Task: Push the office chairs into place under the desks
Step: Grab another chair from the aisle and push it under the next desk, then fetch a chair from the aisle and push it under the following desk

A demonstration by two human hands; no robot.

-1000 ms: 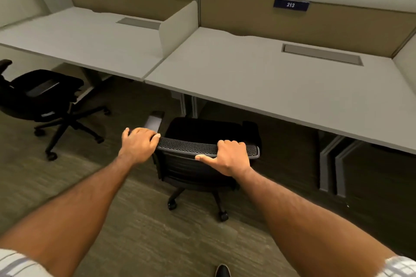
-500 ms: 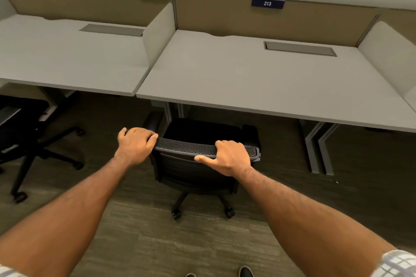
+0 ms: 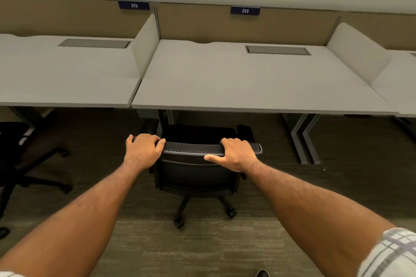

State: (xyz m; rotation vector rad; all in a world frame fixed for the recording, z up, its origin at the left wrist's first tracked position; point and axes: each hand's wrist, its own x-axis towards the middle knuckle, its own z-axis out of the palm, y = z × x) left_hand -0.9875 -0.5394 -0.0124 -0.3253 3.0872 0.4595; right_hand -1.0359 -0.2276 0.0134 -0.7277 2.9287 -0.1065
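1. Head view, looking down and forward: two bare forearms reach from the bottom of the frame to a black chair [image 3: 195, 171] at centre.
2. The left hand [image 3: 143, 150] is curled over the left end of the chair's mesh top rail. The right hand [image 3: 236, 153] grips the rail near its right end, fingers over the top and thumb stretched along the near face.
3. The chair lies straight ahead of both hands, between the person and the middle desk [image 3: 247, 83]. Its back faces the person. Its seat and armrests sit just below the desk's near edge in the frame; the backrest is apart from that edge.
4. The top rail runs left to right, parallel with the desk edge, so the push should go straight away from the person. Both hands are about equally near, one toward each end of the rail.
5. The chair stands toward the desk's left side, close to its left leg. By judgement, it is partly in and has more travel to go.
6. Count of chairs: two. The second chair [image 3: 13, 141] stands at the left edge of the frame, out from under the left desk [image 3: 67, 78].
7. Count of desks: three, the right desk [image 3: 400, 87] showing only a sliver. Two upright dividers separate them.
8. Two number plates sit on the back panel: 212 [image 3: 134, 5] and 213 [image 3: 245, 10].
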